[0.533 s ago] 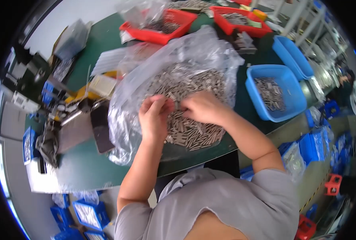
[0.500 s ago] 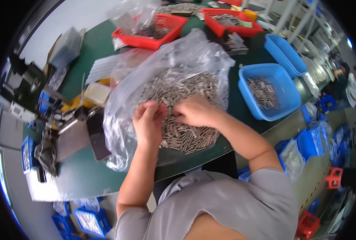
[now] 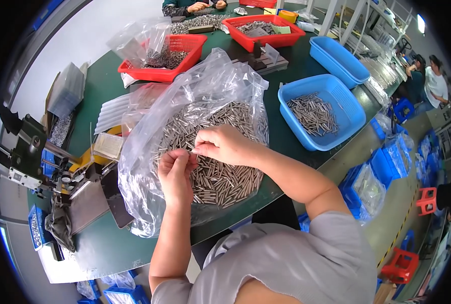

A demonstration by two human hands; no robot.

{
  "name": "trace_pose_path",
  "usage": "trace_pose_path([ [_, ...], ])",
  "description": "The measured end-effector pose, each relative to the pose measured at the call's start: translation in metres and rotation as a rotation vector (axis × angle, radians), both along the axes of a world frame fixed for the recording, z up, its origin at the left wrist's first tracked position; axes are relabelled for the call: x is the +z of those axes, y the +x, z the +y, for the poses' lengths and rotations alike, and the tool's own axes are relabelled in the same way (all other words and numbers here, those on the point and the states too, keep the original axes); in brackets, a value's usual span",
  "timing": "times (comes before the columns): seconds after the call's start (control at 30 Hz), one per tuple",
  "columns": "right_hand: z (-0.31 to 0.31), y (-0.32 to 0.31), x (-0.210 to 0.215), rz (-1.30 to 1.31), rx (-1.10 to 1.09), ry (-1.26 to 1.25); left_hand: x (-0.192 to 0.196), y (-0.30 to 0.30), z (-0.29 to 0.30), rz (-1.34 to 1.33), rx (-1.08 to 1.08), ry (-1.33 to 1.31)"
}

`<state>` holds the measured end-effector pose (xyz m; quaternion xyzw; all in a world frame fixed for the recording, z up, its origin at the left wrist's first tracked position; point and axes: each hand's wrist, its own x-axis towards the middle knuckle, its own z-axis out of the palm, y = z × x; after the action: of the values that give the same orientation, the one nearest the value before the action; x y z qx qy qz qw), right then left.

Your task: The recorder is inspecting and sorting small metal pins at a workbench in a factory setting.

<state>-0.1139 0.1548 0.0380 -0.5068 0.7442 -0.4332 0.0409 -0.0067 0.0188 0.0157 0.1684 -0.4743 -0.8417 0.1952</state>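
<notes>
Head view, L & R hands over the work. We see the L hand [image 3: 176, 172] & R hand [image 3: 225, 144] w/ fingertips close together above loose metal pins [image 3: 220, 185], heaped on a clear plastic bag [image 3: 139, 187] atop the green table [image 3: 101, 253]. Thumb & fingers of each are drawn in; whether either grips a pin, we can't tell. To R, a blue tub [image 3: 354, 104] holds addt'l pcs.; beyond the bag, a red basket [image 3: 157, 74].
</notes>
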Motion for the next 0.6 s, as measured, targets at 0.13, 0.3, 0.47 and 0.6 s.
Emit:
trace_pose_path([
  [0.13, -0.004, 0.006, -0.003, 0.01, -0.107, -0.156, 0.001, 0.002, 0.001, -0.015, -0.036, 0.034],
  [0.3, -0.005, 0.008, -0.003, -0.021, -0.132, -0.203, -0.002, 0.003, 0.001, -0.003, -0.107, 0.1],
  [0.47, -0.006, 0.011, -0.004, -0.067, -0.149, -0.256, 0.0, 0.003, 0.003, 0.029, -0.187, 0.166],
  [0.6, -0.006, 0.012, -0.004, -0.031, -0.182, -0.28, 0.001, 0.002, 0.003, 0.056, -0.239, 0.232],
])
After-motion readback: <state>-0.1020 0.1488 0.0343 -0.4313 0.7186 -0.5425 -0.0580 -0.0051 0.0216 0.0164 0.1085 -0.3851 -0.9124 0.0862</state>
